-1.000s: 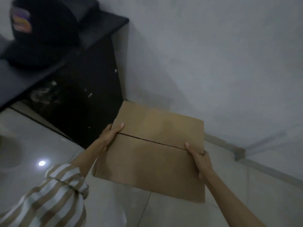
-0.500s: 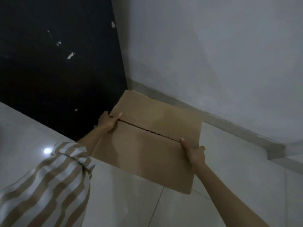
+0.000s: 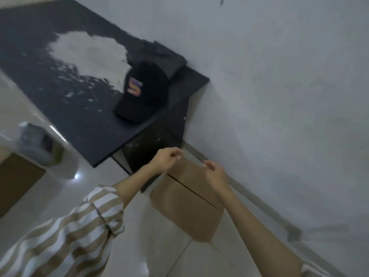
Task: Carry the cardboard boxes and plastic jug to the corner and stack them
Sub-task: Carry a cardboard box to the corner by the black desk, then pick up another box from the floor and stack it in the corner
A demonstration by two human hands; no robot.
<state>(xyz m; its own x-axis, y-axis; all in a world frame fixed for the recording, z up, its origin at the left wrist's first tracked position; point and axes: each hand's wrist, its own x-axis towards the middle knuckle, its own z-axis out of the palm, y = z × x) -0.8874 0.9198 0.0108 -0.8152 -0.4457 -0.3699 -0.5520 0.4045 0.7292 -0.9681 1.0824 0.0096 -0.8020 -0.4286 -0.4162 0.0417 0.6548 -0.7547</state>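
A brown cardboard box [image 3: 185,204] with a closed top seam sits on the tiled floor in the corner, against the wall and beside the black table's leg. My left hand [image 3: 166,157] hovers above its far left edge with fingers loosely curled, holding nothing. My right hand [image 3: 214,172] hangs over the box's far right part, fingers relaxed and free of it. A translucent plastic jug [image 3: 35,143] stands on the floor at the far left. Just below the jug, a second cardboard box [image 3: 17,177] shows at the left edge.
A black table [image 3: 75,108] with a worn white patch fills the upper left. On it lie a black cap [image 3: 143,92] and folded dark cloth [image 3: 161,54]. A grey wall [image 3: 279,96] with a skirting board runs along the right.
Both hands have let go of the box, which now rests on the floor in the corner. The view has lifted, bringing the tabletop, cap and jug into sight.
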